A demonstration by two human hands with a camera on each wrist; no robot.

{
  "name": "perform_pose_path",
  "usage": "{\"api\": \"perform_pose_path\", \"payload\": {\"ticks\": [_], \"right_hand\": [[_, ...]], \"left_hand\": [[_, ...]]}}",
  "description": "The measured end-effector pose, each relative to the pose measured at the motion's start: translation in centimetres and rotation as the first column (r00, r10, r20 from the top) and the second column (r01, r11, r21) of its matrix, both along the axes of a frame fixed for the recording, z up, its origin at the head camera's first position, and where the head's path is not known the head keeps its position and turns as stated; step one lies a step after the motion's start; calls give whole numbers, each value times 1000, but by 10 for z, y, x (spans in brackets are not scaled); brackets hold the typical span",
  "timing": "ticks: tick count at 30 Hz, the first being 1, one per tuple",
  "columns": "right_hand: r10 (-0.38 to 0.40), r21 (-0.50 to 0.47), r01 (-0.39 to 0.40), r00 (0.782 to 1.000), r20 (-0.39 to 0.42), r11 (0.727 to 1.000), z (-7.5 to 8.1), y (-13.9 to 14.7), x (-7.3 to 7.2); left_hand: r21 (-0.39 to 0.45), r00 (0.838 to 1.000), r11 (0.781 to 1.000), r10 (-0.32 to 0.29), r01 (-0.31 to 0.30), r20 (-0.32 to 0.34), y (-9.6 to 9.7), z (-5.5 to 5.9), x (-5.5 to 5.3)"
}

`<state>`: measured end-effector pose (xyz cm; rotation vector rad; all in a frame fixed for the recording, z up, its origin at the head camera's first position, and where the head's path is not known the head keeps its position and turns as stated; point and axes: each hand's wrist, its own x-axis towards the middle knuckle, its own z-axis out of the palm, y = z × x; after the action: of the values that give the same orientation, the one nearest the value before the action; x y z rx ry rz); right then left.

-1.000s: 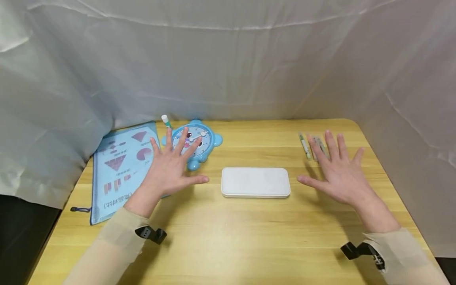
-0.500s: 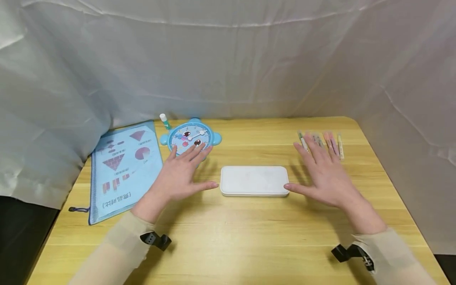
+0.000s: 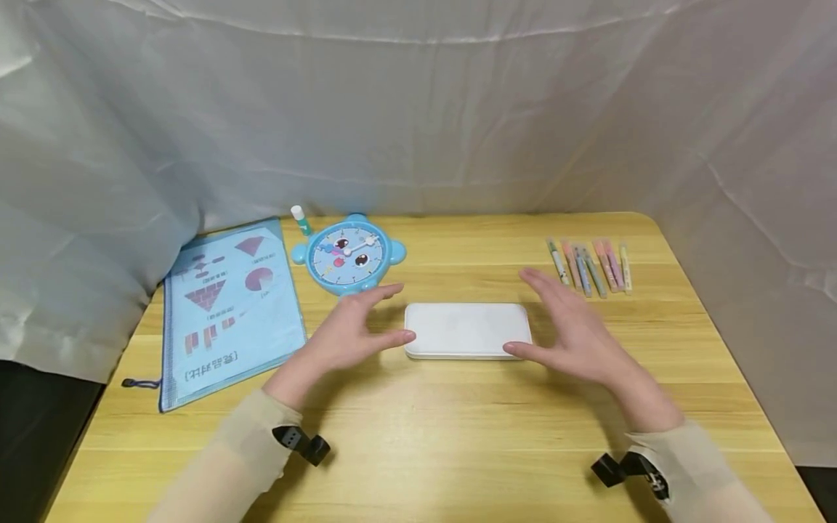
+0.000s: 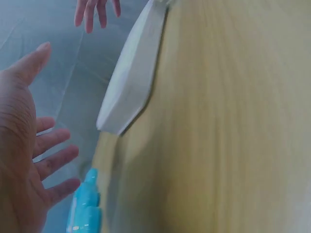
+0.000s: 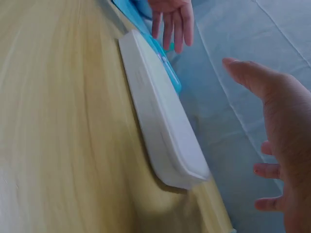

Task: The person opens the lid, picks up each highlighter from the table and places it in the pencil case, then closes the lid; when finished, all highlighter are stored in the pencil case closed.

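A white oblong case [image 3: 467, 330] with rounded corners lies closed on the wooden table, between the two hands. At its left end is the left hand [image 3: 349, 330], empty, with thumb and fingers spread apart; the thumb tip overlaps the case's edge in the head view. The right hand [image 3: 575, 334] is held above the right end, also empty, its thumb over the front corner and its fingers stretched beyond. Both wrist views show the hands raised off the table, with a gap between the case [image 4: 129, 73] and the left fingers.
Behind the left hand lies a blue toy clock [image 3: 348, 254], with a glue stick [image 3: 301, 220] beside it. A blue zip pouch [image 3: 229, 312] covers the table's left side. Several pens [image 3: 588, 269] lie at the back right. Grey cloth [image 3: 418, 109] hangs around the table.
Both hands have moved inward toward the white case, the left to the right and the right to the left. Their palms have turned to face each other. The case stays in place.
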<state>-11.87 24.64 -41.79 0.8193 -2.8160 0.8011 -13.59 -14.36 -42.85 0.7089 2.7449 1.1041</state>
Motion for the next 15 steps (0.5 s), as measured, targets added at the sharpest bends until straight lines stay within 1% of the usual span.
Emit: {"api": "perform_pose_path", "payload": {"ticks": [3, 5, 8, 11, 15], "right_hand": [[2, -40, 0, 998, 56, 999, -5, -5, 0], [6, -52, -1, 997, 82, 999, -9, -7, 0], [12, -48, -6, 994, 105, 999, -15, -12, -2], [14, -42, -9, 993, 121, 999, -21, -18, -3], [19, -11, -18, 991, 129, 1000, -28, -25, -5]], "left_hand": [[54, 998, 999, 4, -7, 59, 5, -8, 1], [66, 997, 998, 5, -9, 72, 8, -13, 1], [63, 998, 998, -1, -3, 67, 12, -22, 0], [61, 999, 998, -11, 8, 48, 16, -30, -1], [61, 999, 998, -6, 4, 33, 21, -39, -2]]}}
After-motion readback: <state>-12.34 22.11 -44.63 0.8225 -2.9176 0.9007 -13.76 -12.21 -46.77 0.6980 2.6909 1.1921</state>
